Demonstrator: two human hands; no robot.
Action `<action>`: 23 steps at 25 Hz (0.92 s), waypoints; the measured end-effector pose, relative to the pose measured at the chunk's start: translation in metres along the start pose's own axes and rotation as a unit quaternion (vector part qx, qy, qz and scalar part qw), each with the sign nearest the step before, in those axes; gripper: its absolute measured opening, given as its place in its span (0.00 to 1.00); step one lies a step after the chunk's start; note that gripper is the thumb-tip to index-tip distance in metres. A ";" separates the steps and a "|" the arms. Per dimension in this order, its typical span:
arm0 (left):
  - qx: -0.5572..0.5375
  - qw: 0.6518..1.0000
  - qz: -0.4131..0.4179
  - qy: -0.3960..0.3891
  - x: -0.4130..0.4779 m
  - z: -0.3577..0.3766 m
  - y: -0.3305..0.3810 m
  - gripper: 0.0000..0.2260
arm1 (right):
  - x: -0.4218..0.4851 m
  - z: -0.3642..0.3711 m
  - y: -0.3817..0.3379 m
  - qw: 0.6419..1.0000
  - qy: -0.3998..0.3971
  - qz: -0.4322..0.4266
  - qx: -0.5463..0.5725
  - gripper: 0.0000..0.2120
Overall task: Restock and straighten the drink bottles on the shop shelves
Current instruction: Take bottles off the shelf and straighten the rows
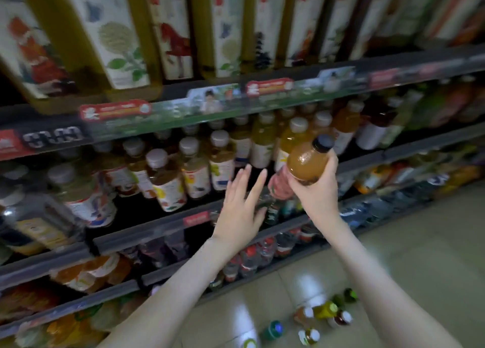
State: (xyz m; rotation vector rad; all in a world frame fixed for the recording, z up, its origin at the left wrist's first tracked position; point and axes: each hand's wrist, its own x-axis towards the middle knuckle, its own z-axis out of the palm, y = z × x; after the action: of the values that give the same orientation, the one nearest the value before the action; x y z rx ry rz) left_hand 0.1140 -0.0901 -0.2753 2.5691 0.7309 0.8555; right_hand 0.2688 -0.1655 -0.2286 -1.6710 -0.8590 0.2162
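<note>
My right hand (316, 187) grips an amber drink bottle (307, 162) with a black cap and a pink label, tilted, in front of the middle shelf (157, 233). My left hand (240, 206) is just left of it, fingers straight and spread, holding nothing, reaching toward a dark gap in the row. White-capped tea and juice bottles (168, 179) fill that shelf on both sides of the gap. The picture is blurred by motion.
Tall bottles with white illustrated labels (115, 38) line the top shelf. Lower shelves hold red-labelled bottles (252, 256) and orange drinks (89, 271). Several loose bottles (322, 313) stand on the tiled floor by my right arm. A white object (248, 343) is at the bottom edge.
</note>
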 end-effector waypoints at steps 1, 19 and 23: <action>-0.046 0.998 0.000 -0.036 0.011 0.012 0.027 0.35 | -0.003 -0.028 -0.004 1.000 0.002 -0.001 0.008 0.43; -0.183 0.928 0.183 -0.269 0.227 0.345 0.557 0.27 | 0.111 -0.674 0.139 0.980 0.159 0.079 -0.085 0.41; -0.172 0.937 0.180 -0.243 0.311 0.437 0.624 0.26 | 0.182 -0.776 0.201 0.981 0.167 0.068 -0.073 0.40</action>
State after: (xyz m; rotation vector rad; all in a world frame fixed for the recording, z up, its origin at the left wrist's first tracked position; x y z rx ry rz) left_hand 0.8289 -0.4855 -0.1813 2.4628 -0.0378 0.3583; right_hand 0.9203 -0.6561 -0.1260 -1.8396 -0.5181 -0.0357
